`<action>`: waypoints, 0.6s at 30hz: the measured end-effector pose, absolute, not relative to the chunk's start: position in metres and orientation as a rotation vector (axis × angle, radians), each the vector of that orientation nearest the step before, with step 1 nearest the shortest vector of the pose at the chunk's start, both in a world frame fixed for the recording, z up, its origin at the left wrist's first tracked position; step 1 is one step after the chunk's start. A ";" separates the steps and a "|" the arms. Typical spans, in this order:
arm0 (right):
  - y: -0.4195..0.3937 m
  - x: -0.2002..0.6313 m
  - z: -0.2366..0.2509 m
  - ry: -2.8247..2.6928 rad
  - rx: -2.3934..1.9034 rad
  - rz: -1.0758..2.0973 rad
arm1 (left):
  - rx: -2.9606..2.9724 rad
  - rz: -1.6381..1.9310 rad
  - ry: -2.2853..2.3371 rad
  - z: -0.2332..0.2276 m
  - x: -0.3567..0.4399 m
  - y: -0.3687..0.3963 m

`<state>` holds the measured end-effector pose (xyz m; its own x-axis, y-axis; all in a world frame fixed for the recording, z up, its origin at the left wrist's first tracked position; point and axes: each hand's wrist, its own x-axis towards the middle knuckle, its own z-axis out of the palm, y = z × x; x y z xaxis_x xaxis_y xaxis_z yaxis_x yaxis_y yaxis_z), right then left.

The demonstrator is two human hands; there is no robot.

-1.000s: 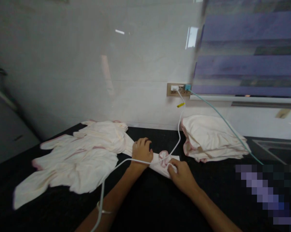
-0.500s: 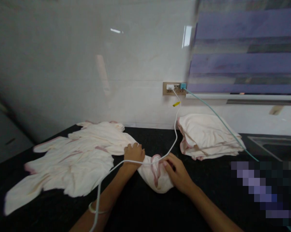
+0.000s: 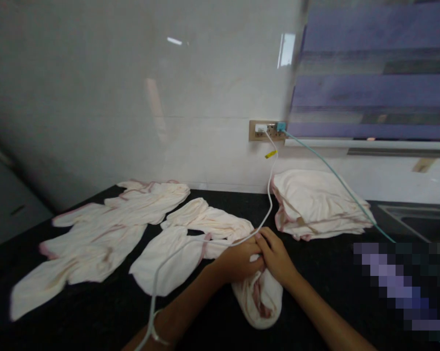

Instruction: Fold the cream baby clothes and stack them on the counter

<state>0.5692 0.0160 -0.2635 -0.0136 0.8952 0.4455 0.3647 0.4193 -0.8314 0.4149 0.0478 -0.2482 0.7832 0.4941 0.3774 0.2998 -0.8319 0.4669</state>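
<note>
Your left hand (image 3: 238, 261) and right hand (image 3: 276, 254) meet mid-counter (image 3: 212, 317), fingers pinching the pink-trimmed baby garment (image 3: 205, 243) so its bunched end hangs open toward the front edge, white cable (image 3: 269, 195) draped over it.

You have a folded stack of pale cloths (image 3: 316, 204) on the black counter (image 3: 336, 263) near the wall. A wall socket (image 3: 267, 130) holds a white cable (image 3: 269, 195) and a teal cable (image 3: 333, 175), while loose garments (image 3: 91, 234) lie spread out to your left.
</note>
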 end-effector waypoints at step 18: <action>-0.003 0.563 -0.252 -2.036 -1.118 0.731 | 2.345 0.757 2.238 -0.255 0.339 0.122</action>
